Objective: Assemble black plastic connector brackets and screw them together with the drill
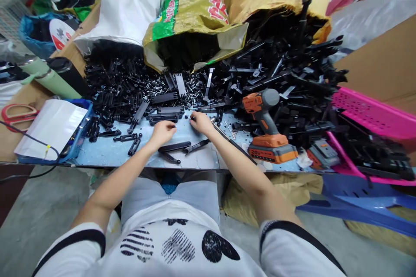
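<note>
My left hand is just above the blue work surface, its fingers curled together. Whatever they may hold is too small to tell. To its right, my right hand has its fingertips pinched, with a tiny dark piece beside them that I cannot name. Between my forearms lie a flat black bar and a black open-ended wrench part. Just beyond my hands are stacked black slotted pieces and a heap of small silver screws. Several black link-shaped parts lie left of my left hand.
An orange and grey cordless driver stands on its battery at right. Open sacks spill black parts along the back. A pink basket stands far right. At left are a blue bin with white paper and red scissors.
</note>
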Action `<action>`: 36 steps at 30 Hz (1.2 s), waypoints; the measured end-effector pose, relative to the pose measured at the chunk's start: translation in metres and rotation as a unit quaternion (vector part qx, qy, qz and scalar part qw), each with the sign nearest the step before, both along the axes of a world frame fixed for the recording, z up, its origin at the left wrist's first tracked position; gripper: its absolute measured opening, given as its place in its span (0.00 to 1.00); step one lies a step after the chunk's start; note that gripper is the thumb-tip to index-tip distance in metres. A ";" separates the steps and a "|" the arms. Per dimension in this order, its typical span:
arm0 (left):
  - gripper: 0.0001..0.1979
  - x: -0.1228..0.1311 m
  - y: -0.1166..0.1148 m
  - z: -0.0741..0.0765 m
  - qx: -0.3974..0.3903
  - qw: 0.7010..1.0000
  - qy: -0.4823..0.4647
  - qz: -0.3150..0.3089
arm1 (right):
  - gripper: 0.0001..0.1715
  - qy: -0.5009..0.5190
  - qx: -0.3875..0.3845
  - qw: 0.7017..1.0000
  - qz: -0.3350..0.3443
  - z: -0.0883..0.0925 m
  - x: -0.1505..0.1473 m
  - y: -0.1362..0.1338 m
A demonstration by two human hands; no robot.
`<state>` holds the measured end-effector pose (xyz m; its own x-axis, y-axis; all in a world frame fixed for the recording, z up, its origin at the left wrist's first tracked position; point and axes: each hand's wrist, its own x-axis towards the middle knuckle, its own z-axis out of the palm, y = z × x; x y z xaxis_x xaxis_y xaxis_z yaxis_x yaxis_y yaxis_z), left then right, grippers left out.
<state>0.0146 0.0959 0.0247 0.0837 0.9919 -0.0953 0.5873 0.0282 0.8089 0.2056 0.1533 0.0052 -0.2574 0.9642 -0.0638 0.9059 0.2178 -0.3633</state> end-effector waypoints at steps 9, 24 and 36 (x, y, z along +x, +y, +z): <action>0.12 -0.067 -0.082 -0.008 -0.273 0.850 -0.404 0.199 | 0.15 0.338 -0.096 0.935 0.047 0.001 0.028 -0.079; 0.13 -0.044 -0.098 -0.029 0.303 0.941 0.144 -0.033 | 0.04 0.122 -0.069 0.981 0.134 0.036 0.015 -0.075; 0.15 -0.066 -0.088 -0.047 0.407 0.884 0.168 -0.159 | 0.06 -0.099 -0.058 0.966 0.230 0.055 -0.008 -0.063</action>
<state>-0.0511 0.0081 -0.0220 0.4731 0.6747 0.5666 0.6713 -0.6925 0.2642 0.1974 0.0904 0.0598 -0.6284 0.7343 -0.2566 0.7774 0.5815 -0.2398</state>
